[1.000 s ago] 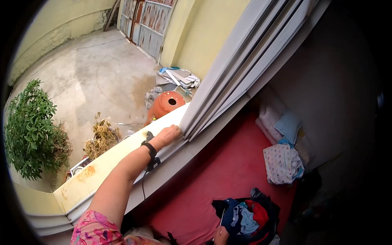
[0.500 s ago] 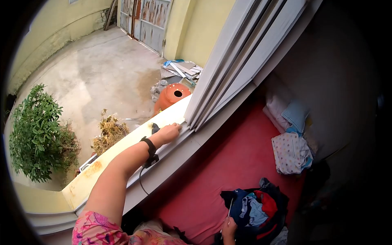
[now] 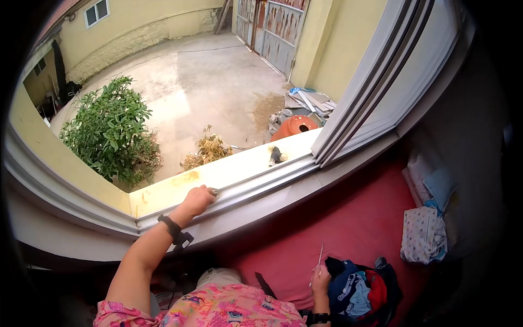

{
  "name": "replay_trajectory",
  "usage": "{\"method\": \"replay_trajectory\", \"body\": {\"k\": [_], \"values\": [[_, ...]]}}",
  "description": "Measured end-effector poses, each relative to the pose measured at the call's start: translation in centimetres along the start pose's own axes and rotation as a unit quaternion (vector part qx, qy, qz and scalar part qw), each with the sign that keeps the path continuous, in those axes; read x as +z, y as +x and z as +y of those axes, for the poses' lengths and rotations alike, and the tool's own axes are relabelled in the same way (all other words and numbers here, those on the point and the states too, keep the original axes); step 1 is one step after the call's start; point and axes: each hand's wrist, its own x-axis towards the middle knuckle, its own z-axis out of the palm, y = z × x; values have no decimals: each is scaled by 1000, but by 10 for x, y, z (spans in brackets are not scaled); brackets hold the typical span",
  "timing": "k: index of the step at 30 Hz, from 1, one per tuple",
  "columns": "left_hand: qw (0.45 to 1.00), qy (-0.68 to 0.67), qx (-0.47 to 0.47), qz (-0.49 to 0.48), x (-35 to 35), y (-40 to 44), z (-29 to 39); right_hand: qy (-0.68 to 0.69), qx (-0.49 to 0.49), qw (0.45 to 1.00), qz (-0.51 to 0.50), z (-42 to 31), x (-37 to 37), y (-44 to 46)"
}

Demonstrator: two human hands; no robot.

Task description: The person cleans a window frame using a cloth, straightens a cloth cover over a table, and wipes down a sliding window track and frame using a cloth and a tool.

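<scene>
My left hand (image 3: 199,200) rests on the white sliding window track (image 3: 261,182), its fingers closed at the rail. A small dark bit shows at the fingertips, too small to name. My right hand (image 3: 321,279) is lower, over the red bed cover (image 3: 283,256), closed around a thin metal rod (image 3: 321,254) that points up. Right beside that hand lies a pile of clothes (image 3: 359,297) in dark blue, red and light blue.
White window sashes (image 3: 376,82) stand slid to the right. A dark object (image 3: 277,156) sits on the outer sill. Folded bedding (image 3: 424,234) lies at the right. Outside are a green bush (image 3: 111,128), dried plants (image 3: 210,150) and an orange pot (image 3: 294,126).
My left hand has slid left along the track, away from the sashes. My right hand has risen slightly with the rod, now more upright. The view has turned and shifted.
</scene>
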Motion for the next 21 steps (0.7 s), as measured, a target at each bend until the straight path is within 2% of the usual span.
{"method": "replay_trajectory", "body": {"k": [2, 4, 6, 8, 10, 12, 14, 16, 18, 20, 21], "values": [[997, 50, -54, 3, -1, -34, -6, 11, -13, 1000, -18, -2, 4, 7], [990, 34, -113, 81, 3, -64, -15, 20, -26, 999, -33, -15, 6, 15], [984, 31, -141, 103, 2, -89, -18, 24, 23, 996, -84, -39, 1, 19], [968, 73, -217, 101, 3, -112, -26, 9, -21, 996, -85, -21, 10, 25], [959, 97, -255, 71, 3, -133, -36, -2, -63, 995, -84, -1, 17, 29], [919, 201, -338, 27, 8, -154, -51, -15, -52, 996, -74, 7, 22, 33], [910, 216, -353, 33, 11, -175, -63, -5, -45, 996, -78, 3, 17, 31], [865, 261, -429, 15, 17, -184, -68, 3, -32, 997, -75, 5, 15, 29], [860, 261, -438, 3, 13, -175, -63, -28, -33, 995, -91, 13, 11, 26], [823, 163, -542, 53, 19, -165, -71, -1, -4, 996, -89, 11, 6, 20], [830, 163, -530, 55, 19, -157, -69, 27, 19, 995, -94, 8, 4, 16]]}}
